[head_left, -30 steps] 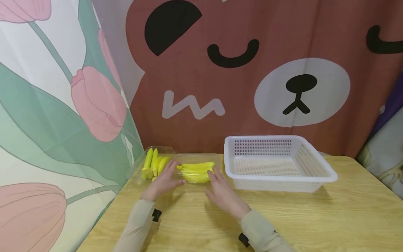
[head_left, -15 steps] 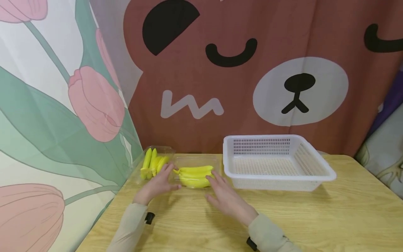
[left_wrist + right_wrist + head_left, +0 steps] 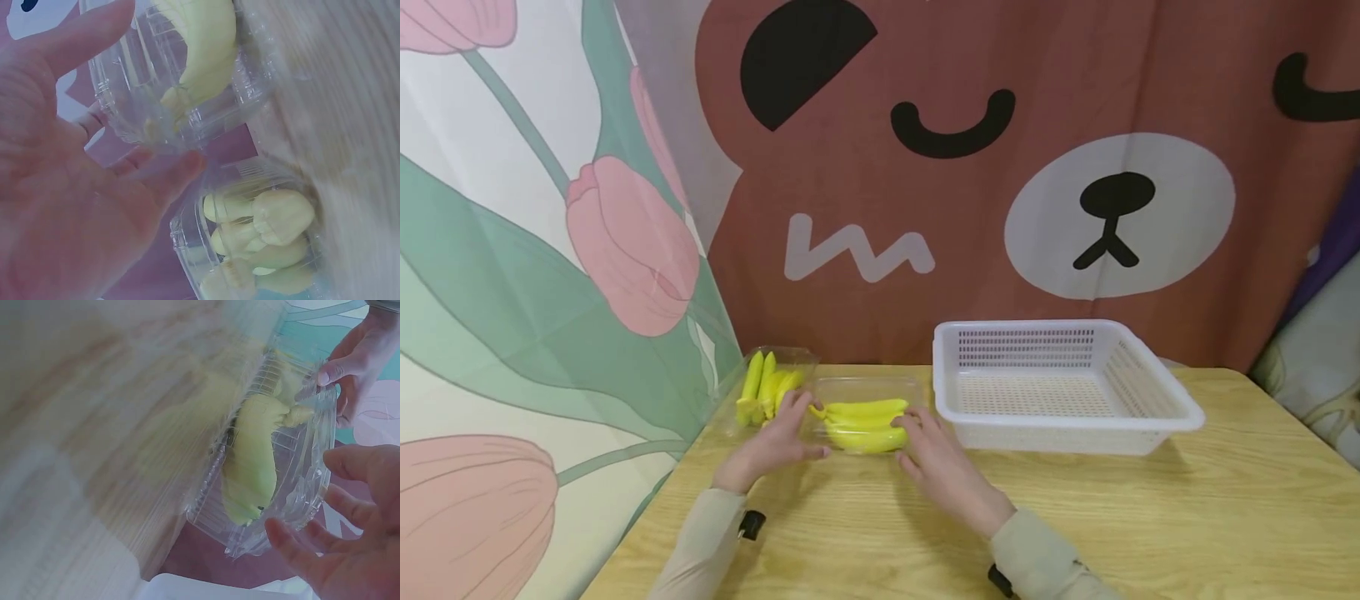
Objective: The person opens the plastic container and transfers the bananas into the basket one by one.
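clear banana box (image 3: 867, 387) at 2 o'clock from left hand (image 3: 775, 443), 10 o'clock from right hand (image 3: 943, 468); fingers apart on both.

Bananas (image 3: 865, 422) lie in the middle box (image 3: 868, 381), between the left hand (image 3: 772, 442) and the right hand (image 3: 946, 469). On the counter (image 3: 850, 533), the left box (image 3: 797, 357) stands left of it, the basket (image 3: 1067, 422) right, the curtain (image 3: 962, 250) behind.
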{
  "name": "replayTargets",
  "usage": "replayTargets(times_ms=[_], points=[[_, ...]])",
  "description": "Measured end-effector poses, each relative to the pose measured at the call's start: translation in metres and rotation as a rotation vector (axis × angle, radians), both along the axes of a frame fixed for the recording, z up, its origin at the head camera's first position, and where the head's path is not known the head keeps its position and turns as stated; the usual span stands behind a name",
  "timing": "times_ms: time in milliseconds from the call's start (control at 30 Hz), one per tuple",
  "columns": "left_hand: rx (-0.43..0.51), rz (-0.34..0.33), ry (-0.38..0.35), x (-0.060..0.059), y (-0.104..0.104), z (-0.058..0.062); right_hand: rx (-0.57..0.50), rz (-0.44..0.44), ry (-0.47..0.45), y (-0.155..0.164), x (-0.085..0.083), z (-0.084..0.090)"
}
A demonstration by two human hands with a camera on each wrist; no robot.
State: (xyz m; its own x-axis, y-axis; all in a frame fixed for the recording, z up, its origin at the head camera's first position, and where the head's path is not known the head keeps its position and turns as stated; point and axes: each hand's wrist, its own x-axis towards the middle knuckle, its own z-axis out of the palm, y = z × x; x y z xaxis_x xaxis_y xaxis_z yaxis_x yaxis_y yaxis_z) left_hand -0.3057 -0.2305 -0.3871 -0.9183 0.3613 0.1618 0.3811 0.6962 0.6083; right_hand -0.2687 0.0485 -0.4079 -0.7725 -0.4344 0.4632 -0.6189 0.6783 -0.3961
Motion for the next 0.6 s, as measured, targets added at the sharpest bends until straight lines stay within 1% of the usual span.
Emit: replayTargets(times_ms=[133,200,300,367,433,500,600], points=[[0.019,0.014,-0.029,0.0,0.001,-0.001,0.001,-0.059,-0.004,-0.006,-0.001,0.001],[0.019,0.03,-0.046,0.0,0.002,0.0,0.02,-0.099,0.013,-0.01,-0.001,0.002],[0.003,0.056,-0.063,0.001,0.002,0.001,0.066,-0.166,0.08,-0.019,0.001,0.002],[-0.007,0.067,-0.059,0.001,0.002,0.002,0.09,-0.202,0.129,-0.025,0.001,0.003],[-0.01,0.079,-0.054,0.001,0.002,0.002,0.113,-0.227,0.159,-0.029,0.001,0.004],[-0.006,0.076,-0.047,0.001,0.002,0.003,0.122,-0.238,0.159,-0.032,0.001,0.006],[-0.011,0.068,-0.042,0.001,0.002,0.004,0.143,-0.256,0.132,-0.034,-0.002,0.008]])
